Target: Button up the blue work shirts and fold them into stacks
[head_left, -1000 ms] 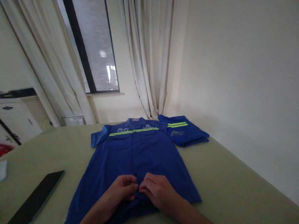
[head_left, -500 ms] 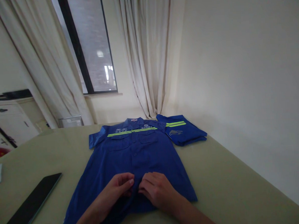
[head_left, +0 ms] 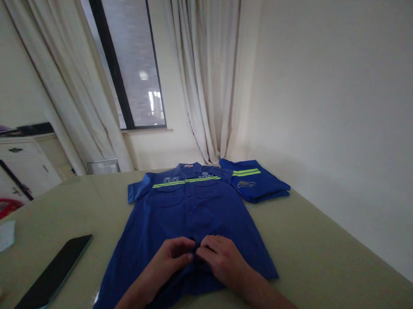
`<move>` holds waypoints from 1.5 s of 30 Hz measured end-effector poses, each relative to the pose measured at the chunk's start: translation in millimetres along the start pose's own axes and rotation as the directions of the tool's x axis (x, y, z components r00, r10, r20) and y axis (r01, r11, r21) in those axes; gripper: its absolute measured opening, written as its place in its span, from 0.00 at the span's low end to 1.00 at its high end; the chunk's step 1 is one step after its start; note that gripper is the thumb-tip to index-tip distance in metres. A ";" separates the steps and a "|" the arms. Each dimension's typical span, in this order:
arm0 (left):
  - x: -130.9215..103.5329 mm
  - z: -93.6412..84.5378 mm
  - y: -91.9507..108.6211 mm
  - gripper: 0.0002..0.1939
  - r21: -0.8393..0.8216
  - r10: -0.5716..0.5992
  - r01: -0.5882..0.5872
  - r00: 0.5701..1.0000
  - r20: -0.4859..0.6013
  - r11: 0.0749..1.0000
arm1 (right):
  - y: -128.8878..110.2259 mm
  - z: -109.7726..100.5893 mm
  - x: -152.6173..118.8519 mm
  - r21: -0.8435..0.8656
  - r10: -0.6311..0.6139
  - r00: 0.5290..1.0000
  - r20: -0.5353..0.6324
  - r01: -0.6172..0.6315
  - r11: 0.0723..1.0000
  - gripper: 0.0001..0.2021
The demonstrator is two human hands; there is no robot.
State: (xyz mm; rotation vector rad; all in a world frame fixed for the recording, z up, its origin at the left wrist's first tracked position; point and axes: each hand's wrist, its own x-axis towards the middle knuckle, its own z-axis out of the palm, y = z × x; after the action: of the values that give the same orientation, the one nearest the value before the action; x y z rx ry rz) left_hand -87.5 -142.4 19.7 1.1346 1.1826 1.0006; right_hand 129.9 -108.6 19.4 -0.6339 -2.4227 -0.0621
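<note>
A blue short-sleeved work shirt (head_left: 217, 218) lies front up on the table, its collar at the far end and yellow-green stripes across the chest. My left hand (head_left: 175, 257) pinches the front placket low down, thumb and fingers closed on the cloth. Right beside it, my right hand (head_left: 218, 255) grips the same placket from the other side with bent fingers. A small fold of cloth rises between the fingertips. Whether a button is held there is hidden. Upper buttons show in a line along the shirt's middle.
Beyond the shirt's right shoulder lies a folded blue garment (head_left: 258, 184) with matching stripes. A dark tablet-like slab (head_left: 53, 275) rests at left, near a pale paper (head_left: 1, 236). The greenish table (head_left: 323, 259) meets the wall at right. Curtains (head_left: 209, 80) hang behind.
The hands have come closer together at the placket, and a bit of cloth now stands up between the fingers. The whole view has shifted slightly, with the shirt staying in place.
</note>
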 end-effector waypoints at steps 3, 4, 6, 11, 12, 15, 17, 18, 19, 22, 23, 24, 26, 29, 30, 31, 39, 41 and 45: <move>4.4 1.7 -7.9 0.24 0.080 0.033 -0.026 0.996 -0.087 0.996 | -0.5 2.0 -1.3 -0.004 0.021 1.000 -0.008 -0.021 1.000 0.09; 5.5 2.5 -9.4 0.23 0.102 0.051 -0.041 0.994 -0.092 0.994 | -1.0 2.3 -1.5 0.000 0.036 0.999 -0.022 -0.036 0.999 0.09; 6.9 3.8 -11.4 0.22 0.139 0.083 -0.072 0.993 -0.078 0.988 | -2.0 2.0 -1.6 0.011 0.065 0.997 -0.050 -0.064 0.998 0.09; 7.3 6.9 -15.8 0.19 0.186 0.139 -0.111 0.980 -0.144 0.976 | -1.9 -1.4 -2.6 0.036 0.100 0.993 -0.058 -0.098 0.995 0.08; 7.2 8.0 -15.9 0.18 0.190 0.148 -0.117 0.976 -0.159 0.975 | -1.7 -2.1 -3.0 0.034 0.101 0.993 -0.057 -0.099 0.994 0.08; 6.5 12.3 -11.3 0.16 0.190 0.155 -0.130 0.980 -0.124 0.973 | -1.8 -3.6 -3.8 -0.001 0.082 0.995 -0.054 -0.082 0.997 0.08; 5.9 14.8 -6.2 0.14 0.179 0.146 -0.133 0.987 -0.064 0.975 | -2.3 -3.7 -4.1 -0.023 0.071 0.996 -0.051 -0.072 0.997 0.08; 5.6 15.6 -4.3 0.14 0.172 0.138 -0.130 0.990 -0.036 0.977 | -2.7 -3.6 -4.3 -0.028 0.068 0.996 -0.053 -0.070 0.997 0.08; 5.4 16.0 -3.2 0.13 0.165 0.128 -0.124 0.992 -0.012 0.978 | -3.1 -3.4 -4.4 -0.030 0.063 0.996 -0.055 -0.065 0.997 0.08; 5.4 16.5 -5.1 0.11 0.136 0.090 -0.092 0.996 0.020 0.986 | -5.1 -2.6 -5.0 -0.039 0.044 0.997 -0.058 -0.046 0.998 0.09; 5.4 16.7 -6.1 0.11 0.122 0.079 -0.081 0.997 0.024 0.989 | -5.8 -2.5 -5.2 -0.046 0.037 0.998 -0.057 -0.040 0.998 0.09; 5.3 17.1 -6.4 0.11 0.108 0.073 -0.076 0.997 0.033 0.991 | -6.3 -2.5 -5.2 -0.055 0.032 0.998 -0.057 -0.036 0.998 0.10; 4.1 17.9 -3.5 0.11 0.088 0.081 -0.087 0.994 0.076 0.992 | -6.9 -3.3 -4.9 -0.062 0.024 0.998 -0.063 -0.028 0.998 0.11; 0.0 17.4 8.0 0.12 0.083 0.110 -0.121 0.986 0.124 0.989 | -5.4 -5.8 -3.8 -0.042 0.013 0.997 -0.079 -0.017 0.999 0.10; -1.6 16.5 11.8 0.13 0.083 0.111 -0.119 0.988 0.104 0.989 | -4.5 -6.6 -3.4 -0.029 0.018 0.997 -0.081 -0.020 0.999 0.09; -3.2 15.2 14.6 0.14 0.082 0.102 -0.107 0.992 0.071 0.991 | -3.4 -7.2 -3.1 -0.017 0.033 0.996 -0.080 -0.034 0.999 0.08; -3.4 8.6 6.8 0.17 0.127 0.020 -0.024 0.999 0.034 0.992 | -0.9 -6.6 -4.3 0.210 0.257 0.966 0.017 -0.255 0.944 0.05; -2.7 10.3 6.4 0.17 0.131 0.005 -0.014 0.998 0.066 0.991 | -1.0 -6.8 -4.5 0.246 0.276 0.960 0.049 -0.280 0.928 0.05; -2.7 14.9 10.4 0.17 0.171 -0.014 -0.003 0.995 0.100 0.985 | 0.1 -7.3 -5.4 0.247 0.280 0.956 0.092 -0.294 0.923 0.06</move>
State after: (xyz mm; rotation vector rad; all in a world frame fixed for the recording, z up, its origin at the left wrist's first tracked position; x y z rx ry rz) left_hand -73.1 -145.2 30.7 1.3010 1.2070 0.8394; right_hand 137.8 -112.2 22.0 -0.8690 -2.3086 0.3919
